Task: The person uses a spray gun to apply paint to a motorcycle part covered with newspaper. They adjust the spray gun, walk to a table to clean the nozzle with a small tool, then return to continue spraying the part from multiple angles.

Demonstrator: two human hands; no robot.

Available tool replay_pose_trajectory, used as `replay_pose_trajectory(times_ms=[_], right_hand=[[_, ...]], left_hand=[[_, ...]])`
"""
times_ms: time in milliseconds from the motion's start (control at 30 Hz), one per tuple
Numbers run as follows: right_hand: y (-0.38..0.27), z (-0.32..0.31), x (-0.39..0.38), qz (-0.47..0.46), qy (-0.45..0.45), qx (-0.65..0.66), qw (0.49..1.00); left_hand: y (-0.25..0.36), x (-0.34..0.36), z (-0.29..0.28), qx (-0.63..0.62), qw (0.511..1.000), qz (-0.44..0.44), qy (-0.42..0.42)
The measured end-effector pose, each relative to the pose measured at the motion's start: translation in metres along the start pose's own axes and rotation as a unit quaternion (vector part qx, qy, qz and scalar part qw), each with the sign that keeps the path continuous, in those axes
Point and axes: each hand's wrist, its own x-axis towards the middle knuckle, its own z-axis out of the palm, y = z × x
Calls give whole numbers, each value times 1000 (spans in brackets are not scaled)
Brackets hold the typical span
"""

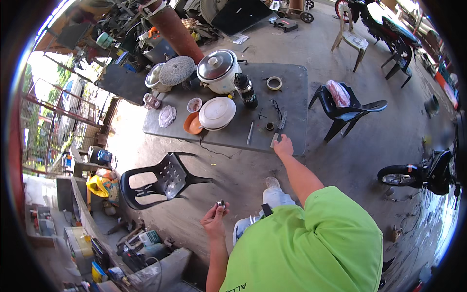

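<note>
My left hand (pixel 214 220) is raised over the floor in front of me. Its fingers pinch a small shiny metal piece (pixel 221 204), too small to name. My right hand (pixel 284 146) reaches to the near edge of the grey table (pixel 228 138), fingers closed at the pale handle of a knife (pixel 282 122). The knife lies on the tabletop, blade pointing away from me. Left of it sit a small dark round cup (pixel 269 126) and a slim pale stick-like item (pixel 250 133). Eyeglasses (pixel 277 109) lie just beyond the blade.
The table also bears a black bottle (pixel 246 91), a rice cooker (pixel 217 71), a tape roll (pixel 274 83), a covered white dish (pixel 217 113) and an orange bowl (pixel 193 124). Black chairs stand nearby, one at left (pixel 160 180), one at right (pixel 340 109). A motorcycle (pixel 421 173) is farther right.
</note>
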Motion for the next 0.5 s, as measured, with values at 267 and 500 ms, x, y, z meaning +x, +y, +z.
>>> replay_pose_trajectory(times_ms=[267, 500], right_hand=[[4, 10, 32, 19, 50, -25, 998], [-31, -49, 121, -50, 208, -22, 977]], left_hand=[[23, 112, 6, -154, 971, -149, -108], [0, 217, 28, -133, 949, -230, -172]])
